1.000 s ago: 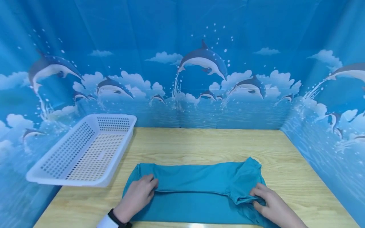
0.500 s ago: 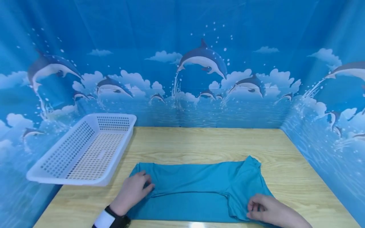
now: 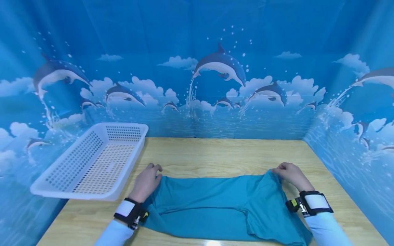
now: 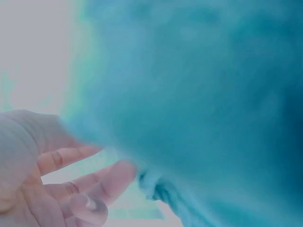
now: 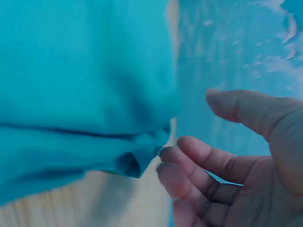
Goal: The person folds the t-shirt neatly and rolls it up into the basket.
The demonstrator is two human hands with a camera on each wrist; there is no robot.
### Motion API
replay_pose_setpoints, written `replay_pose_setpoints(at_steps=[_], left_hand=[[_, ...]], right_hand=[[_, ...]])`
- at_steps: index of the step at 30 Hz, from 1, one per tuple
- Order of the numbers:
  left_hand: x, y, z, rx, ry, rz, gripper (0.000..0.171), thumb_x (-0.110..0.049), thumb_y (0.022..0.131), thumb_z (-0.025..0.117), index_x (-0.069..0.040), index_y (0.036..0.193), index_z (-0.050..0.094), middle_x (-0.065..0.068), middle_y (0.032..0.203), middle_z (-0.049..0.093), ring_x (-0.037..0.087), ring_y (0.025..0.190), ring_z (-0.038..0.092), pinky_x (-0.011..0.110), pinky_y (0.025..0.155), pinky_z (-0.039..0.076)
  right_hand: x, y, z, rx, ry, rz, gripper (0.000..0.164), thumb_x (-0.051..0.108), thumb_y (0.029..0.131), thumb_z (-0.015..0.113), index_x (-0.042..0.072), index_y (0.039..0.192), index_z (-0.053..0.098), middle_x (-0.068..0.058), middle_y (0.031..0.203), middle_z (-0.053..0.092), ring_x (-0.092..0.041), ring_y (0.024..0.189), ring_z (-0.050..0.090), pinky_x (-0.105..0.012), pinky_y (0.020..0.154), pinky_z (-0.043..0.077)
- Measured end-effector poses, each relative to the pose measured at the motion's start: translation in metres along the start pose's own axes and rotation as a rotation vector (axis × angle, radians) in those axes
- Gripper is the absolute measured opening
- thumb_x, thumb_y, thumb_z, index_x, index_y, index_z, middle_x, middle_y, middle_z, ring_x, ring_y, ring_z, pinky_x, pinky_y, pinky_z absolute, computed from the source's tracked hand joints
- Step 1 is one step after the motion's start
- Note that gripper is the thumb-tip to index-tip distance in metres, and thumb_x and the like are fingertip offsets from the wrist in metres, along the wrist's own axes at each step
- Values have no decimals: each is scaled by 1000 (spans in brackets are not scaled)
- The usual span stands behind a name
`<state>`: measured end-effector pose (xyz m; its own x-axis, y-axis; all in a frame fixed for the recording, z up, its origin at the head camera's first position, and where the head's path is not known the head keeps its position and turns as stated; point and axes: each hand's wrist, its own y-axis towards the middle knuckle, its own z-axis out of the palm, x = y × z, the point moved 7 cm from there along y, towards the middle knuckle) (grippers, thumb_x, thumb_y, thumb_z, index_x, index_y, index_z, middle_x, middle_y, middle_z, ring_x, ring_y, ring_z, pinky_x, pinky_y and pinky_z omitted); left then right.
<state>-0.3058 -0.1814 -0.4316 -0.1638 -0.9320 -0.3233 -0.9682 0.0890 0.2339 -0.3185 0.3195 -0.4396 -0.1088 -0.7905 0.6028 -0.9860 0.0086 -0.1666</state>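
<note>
A teal cloth garment [image 3: 212, 222] lies folded in a long strip near the table's front, with a fold line running along its middle. My left hand [image 3: 146, 182] is at its far left corner, fingers loosely bent; in the left wrist view cloth covers part of the hand and a fingertip is right at the cloth's edge. At the far right corner is my right hand [image 3: 290, 176]. In the right wrist view its thumb and fingers [image 5: 177, 179] stand apart, fingertips right beside the bunched corner of the garment.
A white perforated plastic basket [image 3: 129, 171] stands on the left of the wood-grain table [image 3: 221, 153]. Blue curtains [image 3: 172, 34] printed with dolphins and clouds enclose the back and both sides.
Both hands have left the fold line and moved away from me to the far corners. The right hand let go of the cloth it pinched, and the garment's right part now lies flatter.
</note>
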Motion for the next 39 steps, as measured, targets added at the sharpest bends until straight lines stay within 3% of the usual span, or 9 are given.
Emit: replay_pose_setpoints(at_steps=[6, 11, 18, 22, 26, 29, 34, 37, 39], left_hand=[[0, 4, 13, 109, -37, 5, 19, -13, 87, 66, -8, 106, 68, 10, 95, 62, 17, 72, 57, 31, 58, 45], [1, 4, 18, 191, -115, -20, 5, -7, 86, 65, -6, 91, 67, 5, 84, 56, 16, 71, 51, 30, 59, 42], [9, 3, 17, 173, -149, -73, 5, -5, 86, 63, -7, 81, 65, 4, 81, 55, 15, 68, 49, 27, 57, 40], [15, 4, 15, 137, -146, -85, 7, -4, 83, 63, -7, 77, 63, 3, 77, 57, 15, 65, 50, 27, 55, 39], [20, 4, 13, 137, -145, -108, 9, -3, 83, 61, -6, 75, 63, 3, 72, 57, 15, 60, 49, 27, 51, 38], [20, 0, 13, 189, -122, -111, 6, -5, 86, 60, -3, 90, 65, 7, 81, 57, 17, 65, 51, 29, 54, 41], [2, -21, 10, 366, -72, -50, 59, -14, 84, 69, -5, 138, 45, 26, 129, 47, 38, 107, 56, 49, 82, 50], [-13, -39, 4, 455, -71, -19, 75, -15, 78, 75, -8, 144, 39, 32, 143, 33, 47, 124, 44, 58, 95, 43], [-22, -51, -3, 495, -56, -1, 73, -14, 72, 79, -7, 138, 47, 31, 137, 40, 45, 119, 49, 57, 93, 44]], right_hand=[[-16, 16, 11, -9, 34, 27, 31, 31, 93, 57, 2, 81, 58, -2, 73, 50, -20, 70, 46, -29, 60, 36], [-15, 17, 13, -28, 47, 32, 24, 23, 92, 55, 1, 82, 56, -4, 74, 49, -20, 71, 47, -29, 60, 36], [-13, 11, 11, -79, 53, -2, 17, 15, 89, 55, -2, 91, 55, -10, 84, 54, -22, 77, 51, -28, 63, 40], [-25, 5, 7, -131, 63, 42, 17, 13, 90, 49, -3, 92, 55, -12, 85, 53, -25, 80, 49, -29, 63, 38], [-37, 5, 13, -98, 53, 76, 20, 12, 94, 45, -4, 94, 57, -12, 87, 53, -26, 82, 49, -29, 64, 37], [-40, 5, 18, -66, 28, 65, 21, 13, 95, 44, -4, 96, 57, -13, 87, 54, -26, 82, 49, -29, 65, 37], [-27, -8, 18, -23, -32, -14, 25, 18, 96, 47, -4, 99, 58, -12, 87, 58, -23, 79, 52, -30, 64, 40], [-17, -21, 17, 14, -55, -62, 24, 19, 95, 50, -3, 98, 58, -9, 86, 60, -20, 76, 52, -30, 63, 41], [-12, -29, 18, 44, -63, -75, 23, 20, 94, 52, -2, 98, 58, -8, 84, 60, -20, 74, 52, -30, 61, 41]])
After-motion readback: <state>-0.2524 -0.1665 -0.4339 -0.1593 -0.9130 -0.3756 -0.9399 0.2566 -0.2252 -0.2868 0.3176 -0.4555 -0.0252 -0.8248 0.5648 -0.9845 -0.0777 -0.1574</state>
